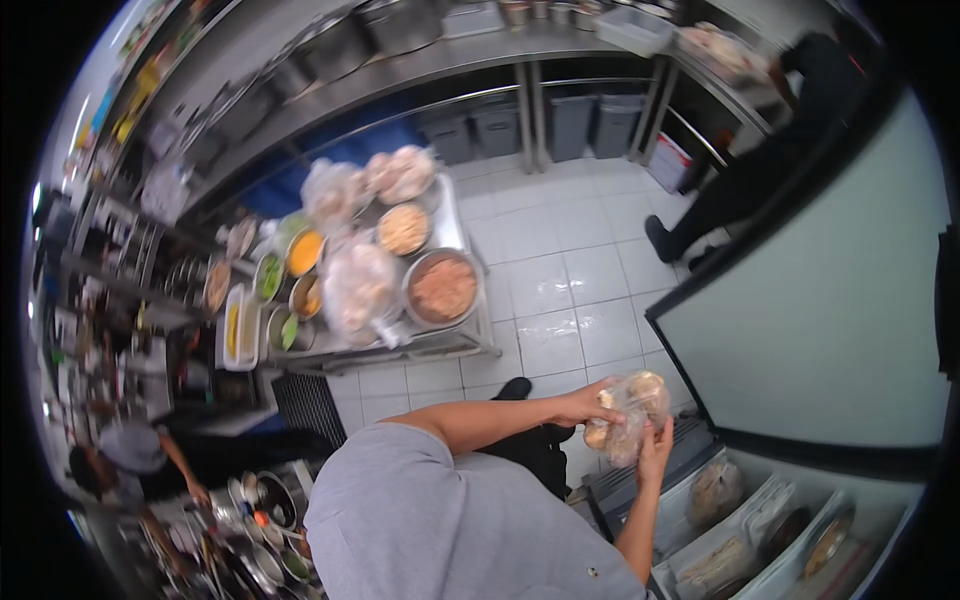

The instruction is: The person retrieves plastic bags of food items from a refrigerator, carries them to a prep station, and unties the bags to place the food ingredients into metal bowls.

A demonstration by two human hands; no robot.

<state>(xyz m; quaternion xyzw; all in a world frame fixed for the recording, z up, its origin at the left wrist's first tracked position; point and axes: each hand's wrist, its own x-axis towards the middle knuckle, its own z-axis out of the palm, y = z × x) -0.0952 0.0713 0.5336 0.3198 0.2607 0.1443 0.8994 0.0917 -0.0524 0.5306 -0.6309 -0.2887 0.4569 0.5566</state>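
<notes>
A clear plastic bag [630, 415] of pale, roundish pieces is held between both hands in front of the body. My left hand [588, 404] grips its left side, with the thumb over the plastic. My right hand [655, 448] closes round its lower right side. What the pieces are is too small to tell. Just below and right of the bag is an open cold-storage compartment [765, 480] with a bagged brownish item [716, 492] and trays of food.
A metal table [455, 215] at the left holds large bags, a pot of pinkish meat [443, 288] and bowls. The big pale door [820, 290] stands at the right. One co-worker [790, 140] is at the upper right, another [135, 450] at the lower left.
</notes>
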